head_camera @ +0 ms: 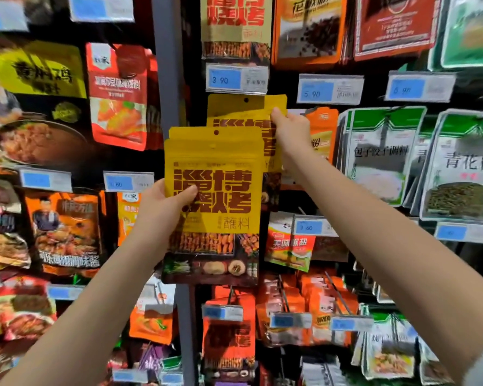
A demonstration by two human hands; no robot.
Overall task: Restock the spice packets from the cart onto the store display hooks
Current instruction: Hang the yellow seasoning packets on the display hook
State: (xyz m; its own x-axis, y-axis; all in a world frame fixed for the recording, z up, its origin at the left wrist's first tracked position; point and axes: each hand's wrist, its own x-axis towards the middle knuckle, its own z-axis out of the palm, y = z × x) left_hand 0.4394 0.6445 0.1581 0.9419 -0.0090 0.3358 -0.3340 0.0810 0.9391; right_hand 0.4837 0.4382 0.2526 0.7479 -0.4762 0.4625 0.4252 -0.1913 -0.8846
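Up front, the left hand [162,211] grips a stack of yellow packets [215,154] while the right hand [292,129] pinches another packet [234,108] by its corner.

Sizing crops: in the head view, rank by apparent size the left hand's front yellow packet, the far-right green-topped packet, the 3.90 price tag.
1. yellow packet, though nearest the camera
2. green-topped packet, partly cropped
3. 3.90 price tag

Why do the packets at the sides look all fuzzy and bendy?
Head view: the wide lens tilts the grey pole and stretches the edges; the left-edge packets are smeared and blurry; the yellow packets in the middle are sharp enough to read; light is even, with no hard shadows.
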